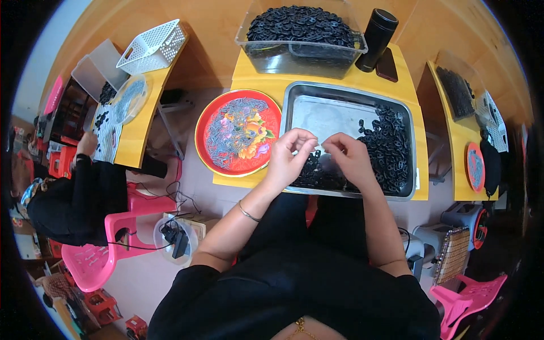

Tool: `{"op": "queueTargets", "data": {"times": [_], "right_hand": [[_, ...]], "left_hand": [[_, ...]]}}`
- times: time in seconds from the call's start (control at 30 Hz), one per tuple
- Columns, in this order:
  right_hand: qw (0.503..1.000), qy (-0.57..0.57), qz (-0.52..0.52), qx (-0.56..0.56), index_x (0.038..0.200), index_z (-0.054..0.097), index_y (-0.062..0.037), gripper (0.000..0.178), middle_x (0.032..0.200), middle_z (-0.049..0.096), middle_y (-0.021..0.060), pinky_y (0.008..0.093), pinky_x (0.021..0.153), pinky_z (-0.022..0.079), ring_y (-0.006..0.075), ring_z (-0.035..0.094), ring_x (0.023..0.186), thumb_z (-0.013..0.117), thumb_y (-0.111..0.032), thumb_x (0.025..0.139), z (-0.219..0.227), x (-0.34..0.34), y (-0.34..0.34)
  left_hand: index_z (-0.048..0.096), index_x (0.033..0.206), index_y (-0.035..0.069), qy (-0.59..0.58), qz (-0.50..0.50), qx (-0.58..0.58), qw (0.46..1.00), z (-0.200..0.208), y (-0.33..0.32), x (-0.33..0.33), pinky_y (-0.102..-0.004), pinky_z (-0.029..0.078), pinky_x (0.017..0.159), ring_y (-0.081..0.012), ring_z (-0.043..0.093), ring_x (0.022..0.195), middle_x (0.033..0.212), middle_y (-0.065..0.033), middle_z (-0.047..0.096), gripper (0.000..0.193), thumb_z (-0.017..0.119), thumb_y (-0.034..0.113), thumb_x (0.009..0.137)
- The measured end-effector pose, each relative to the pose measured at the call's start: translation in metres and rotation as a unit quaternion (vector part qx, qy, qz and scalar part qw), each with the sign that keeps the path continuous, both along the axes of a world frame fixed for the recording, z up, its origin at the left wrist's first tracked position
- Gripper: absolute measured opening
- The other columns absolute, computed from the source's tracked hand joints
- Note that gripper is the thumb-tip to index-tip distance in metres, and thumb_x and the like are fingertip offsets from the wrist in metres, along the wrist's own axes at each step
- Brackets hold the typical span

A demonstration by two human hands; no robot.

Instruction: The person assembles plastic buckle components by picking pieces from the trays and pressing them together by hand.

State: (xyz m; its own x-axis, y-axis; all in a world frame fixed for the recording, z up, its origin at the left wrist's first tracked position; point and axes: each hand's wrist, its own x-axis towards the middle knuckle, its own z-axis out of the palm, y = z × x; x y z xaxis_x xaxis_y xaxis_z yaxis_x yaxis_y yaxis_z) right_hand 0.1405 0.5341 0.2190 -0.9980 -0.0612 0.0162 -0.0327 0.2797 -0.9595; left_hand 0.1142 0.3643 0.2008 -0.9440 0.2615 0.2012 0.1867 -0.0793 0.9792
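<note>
My left hand and my right hand hover over the near part of a shallow metal tray. On each, thumb and forefinger are pinched together, the two pinches a short way apart. Whatever sits between the fingertips is too small to make out. Under and beside my hands lie many small black parts with holes, heaped mostly along the tray's right side, with a smaller pile near the front. Left of the metal tray, a round red tray with a flower pattern carries many thin grey metal pins.
A clear bin heaped with black parts stands at the table's back, beside a black flask and a dark phone. At the left, another person works at a yellow table holding a white basket. A pink chair and cables lie between.
</note>
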Motion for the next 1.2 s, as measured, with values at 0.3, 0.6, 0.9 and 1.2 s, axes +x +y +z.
{"op": "queueTargets", "data": {"times": [0.3, 0.6, 0.9, 1.2], "right_hand": [[0.926, 0.068, 0.053, 0.368, 0.086, 0.059, -0.0075, 0.014, 0.084, 0.059, 0.0091, 0.0403, 0.065, 0.047, 0.0295, 0.059, 0.077, 0.062, -0.017, 0.077, -0.017, 0.002, -0.015], [0.996, 0.003, -0.017, 0.093, 0.09, 0.06, -0.0049, 0.013, 0.081, 0.064, 0.0085, 0.0301, 0.064, 0.049, 0.0206, 0.064, 0.074, 0.062, -0.009, 0.078, -0.025, 0.008, 0.005], [0.984, -0.038, -0.088, -0.148, 0.093, 0.059, 0.0016, 0.014, 0.08, 0.065, 0.0058, 0.0226, 0.067, 0.05, 0.0108, 0.063, 0.076, 0.062, -0.004, 0.081, -0.029, 0.012, 0.004], [0.987, -0.014, -0.1, -0.124, 0.091, 0.061, 0.0001, 0.013, 0.081, 0.065, 0.0059, 0.0221, 0.067, 0.05, 0.0097, 0.063, 0.073, 0.064, -0.004, 0.08, -0.029, 0.012, 0.001]], "left_hand": [[0.05, 0.085, 0.003, -0.143, -0.095, 0.098, 0.98, -0.022, 0.008, -0.003, -0.0204, 0.044, 0.063, -0.0066, 0.054, 0.065, 0.073, -0.0021, 0.057, 0.02, 0.044, 0.019, 0.096], [0.052, 0.089, 0.006, -0.187, -0.079, 0.105, 0.974, -0.026, 0.012, -0.006, -0.0196, 0.042, 0.062, -0.0057, 0.05, 0.065, 0.078, -0.0004, 0.055, 0.015, 0.048, 0.019, 0.094], [0.057, 0.092, 0.002, -0.181, -0.078, 0.075, 0.978, -0.025, 0.014, -0.005, -0.0182, 0.043, 0.062, -0.0032, 0.05, 0.065, 0.078, 0.0003, 0.059, 0.012, 0.054, 0.013, 0.09], [0.06, 0.084, 0.002, -0.172, -0.076, 0.061, 0.98, -0.029, 0.016, -0.004, -0.0162, 0.038, 0.056, -0.0013, 0.047, 0.06, 0.067, 0.0048, 0.055, 0.011, 0.059, 0.012, 0.088]]}}
